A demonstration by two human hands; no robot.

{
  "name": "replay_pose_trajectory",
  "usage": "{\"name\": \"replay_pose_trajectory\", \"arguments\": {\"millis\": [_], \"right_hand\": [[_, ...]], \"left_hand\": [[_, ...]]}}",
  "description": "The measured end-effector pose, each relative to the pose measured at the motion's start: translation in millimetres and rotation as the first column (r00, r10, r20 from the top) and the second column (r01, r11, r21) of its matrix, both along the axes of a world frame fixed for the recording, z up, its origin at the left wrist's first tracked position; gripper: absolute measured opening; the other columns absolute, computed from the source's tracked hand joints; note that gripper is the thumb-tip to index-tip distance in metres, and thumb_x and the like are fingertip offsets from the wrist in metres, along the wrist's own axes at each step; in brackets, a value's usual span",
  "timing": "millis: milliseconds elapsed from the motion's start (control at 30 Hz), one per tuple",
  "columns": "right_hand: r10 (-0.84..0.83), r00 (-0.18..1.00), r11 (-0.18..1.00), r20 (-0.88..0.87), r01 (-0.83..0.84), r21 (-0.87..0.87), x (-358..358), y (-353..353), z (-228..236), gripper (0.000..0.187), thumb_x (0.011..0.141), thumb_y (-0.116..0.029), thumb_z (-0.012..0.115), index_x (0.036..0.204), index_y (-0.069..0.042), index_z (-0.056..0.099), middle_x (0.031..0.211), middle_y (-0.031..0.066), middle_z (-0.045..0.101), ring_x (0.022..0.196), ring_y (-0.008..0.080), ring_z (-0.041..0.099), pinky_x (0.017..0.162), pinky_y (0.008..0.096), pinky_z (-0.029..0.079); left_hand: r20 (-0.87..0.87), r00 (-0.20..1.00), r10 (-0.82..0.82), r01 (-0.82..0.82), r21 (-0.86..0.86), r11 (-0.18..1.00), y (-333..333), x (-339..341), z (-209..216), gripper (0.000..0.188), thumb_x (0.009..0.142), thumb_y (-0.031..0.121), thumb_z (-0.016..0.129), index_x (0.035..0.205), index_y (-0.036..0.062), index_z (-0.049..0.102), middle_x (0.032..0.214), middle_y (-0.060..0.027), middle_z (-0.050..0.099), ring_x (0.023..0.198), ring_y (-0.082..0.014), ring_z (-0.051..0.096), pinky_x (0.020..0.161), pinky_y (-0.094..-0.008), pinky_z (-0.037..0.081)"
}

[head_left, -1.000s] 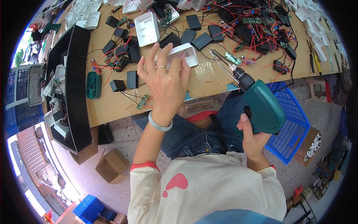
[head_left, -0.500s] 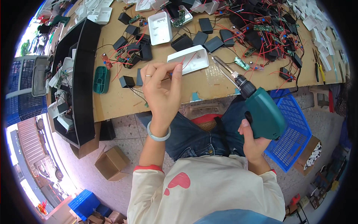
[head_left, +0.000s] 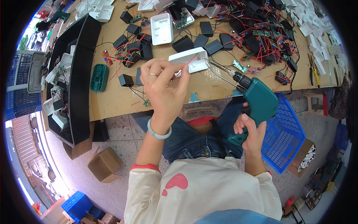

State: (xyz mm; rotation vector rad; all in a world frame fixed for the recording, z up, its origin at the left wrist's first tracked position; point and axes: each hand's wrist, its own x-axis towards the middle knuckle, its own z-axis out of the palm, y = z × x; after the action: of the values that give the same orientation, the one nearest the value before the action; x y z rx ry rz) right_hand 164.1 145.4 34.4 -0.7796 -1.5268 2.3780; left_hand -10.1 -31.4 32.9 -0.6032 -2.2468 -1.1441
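My left hand (head_left: 164, 89) pinches a thin red wire (head_left: 192, 59) between thumb and forefinger, its end pointing up and to the right. Beneath it on the table lies a shallow white plastic case (head_left: 182, 56), partly hidden by my fingers. A green soldering gun (head_left: 263, 100) is gripped by its handle in my right hand (head_left: 253, 130). Its metal tip and a curved thin tube point left, over the right end of the white case. A gap shows between the tip and the wire's end. A green compartment tray (head_left: 99, 77) sits left of my left hand.
Black boxes, circuit boards and red wires form a pile (head_left: 261, 41) at the back right. Another white case (head_left: 162, 29) lies behind. A long black bin (head_left: 80, 78) stands at the left; pliers (head_left: 314, 71) lie far right. A blue crate (head_left: 283, 134) is below the table.
The soldering gun has risen forward and its tip has moved left, closer to the red wire. My left hand has shifted slightly right, still pinching the wire.
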Motion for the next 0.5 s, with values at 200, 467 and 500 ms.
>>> {"name": "replay_pose_trajectory", "arguments": {"millis": [200,467,500], "right_hand": [[-0.043,0.999,0.997,0.002,0.043,-0.056,5.8,1.6,4.0,0.032,0.091,-0.004,0.060,0.121,0.003,0.051,0.068,0.0060,0.050,0.053,0.0127,0.047,0.050,0.0297,0.042],[-0.080,0.991,0.973,0.104,0.055,0.225,26.8,14.9,-1.9,0.029,0.090,-0.001,0.062,0.117,0.007,0.056,0.068,0.0065,0.054,0.052,0.0131,0.050,0.051,0.0304,0.045],[-0.084,0.991,0.972,0.104,0.059,0.226,28.3,14.0,-1.7,0.029,0.090,-0.001,0.062,0.117,0.007,0.056,0.068,0.0065,0.054,0.052,0.0131,0.050,0.051,0.0304,0.045]], "left_hand": [[0.027,1.000,0.010,-0.010,-0.015,1.000,-0.5,2.2,-3.4,0.011,0.074,0.008,0.081,0.081,0.0111,0.073,0.078,-0.0016,0.058,0.097,-0.0256,0.055,0.086,-0.0390,0.039],[0.028,0.999,0.020,-0.018,-0.051,0.999,-0.9,3.5,-6.6,0.011,0.074,0.008,0.081,0.082,0.0102,0.073,0.081,-0.0027,0.060,0.098,-0.0266,0.054,0.087,-0.0404,0.039],[0.029,0.999,0.016,-0.014,-0.049,0.999,0.0,4.2,-7.4,0.011,0.074,0.008,0.081,0.082,0.0102,0.073,0.081,-0.0027,0.060,0.098,-0.0266,0.054,0.087,-0.0404,0.039]]}}
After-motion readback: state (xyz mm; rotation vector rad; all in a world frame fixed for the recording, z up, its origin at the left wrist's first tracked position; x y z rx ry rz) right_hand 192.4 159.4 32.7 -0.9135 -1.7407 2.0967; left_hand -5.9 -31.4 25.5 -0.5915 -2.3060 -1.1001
